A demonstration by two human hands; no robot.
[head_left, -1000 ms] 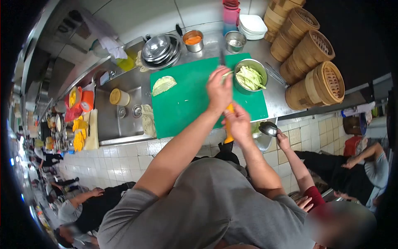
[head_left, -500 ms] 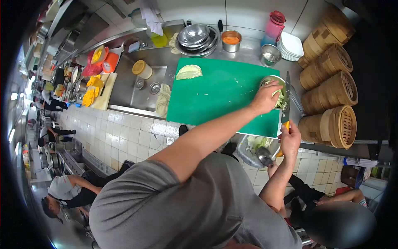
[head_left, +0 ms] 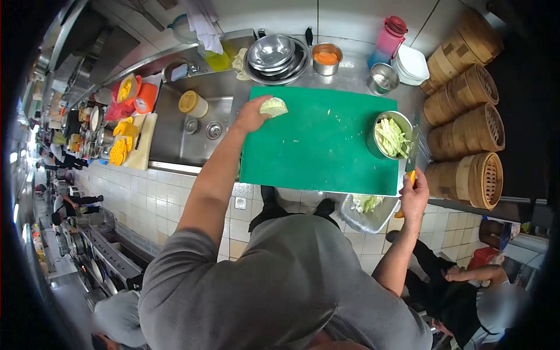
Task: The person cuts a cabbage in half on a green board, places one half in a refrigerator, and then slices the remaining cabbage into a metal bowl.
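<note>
My left hand [head_left: 252, 113] is closed around a wedge of pale green cabbage [head_left: 274, 107] at the upper left corner of the green cutting board [head_left: 315, 151]. In my right hand [head_left: 415, 197] is a knife [head_left: 414, 150], gripped by its yellow handle, its blade pointing away from me past the board's right edge. Beside that blade, on the right of the board, stands a metal pot [head_left: 375, 142] holding cut cabbage strips [head_left: 391, 138]. A few small cabbage scraps lie scattered on the board.
A sink [head_left: 169, 137] with a yellow-lidded tub [head_left: 193, 104] is at left. Stacked metal bowls [head_left: 271, 51], a pot of orange food [head_left: 326, 58] and white plates [head_left: 410, 63] stand behind. Bamboo steamers [head_left: 461, 178] line the right; a lined bin [head_left: 367, 214] sits below the board. A person [head_left: 472, 297] is at lower right.
My left hand has left the pot of cut cabbage and crossed to the cabbage wedge, now gripped. The knife stays in my right hand. A metal utensil over the bin is gone from view.
</note>
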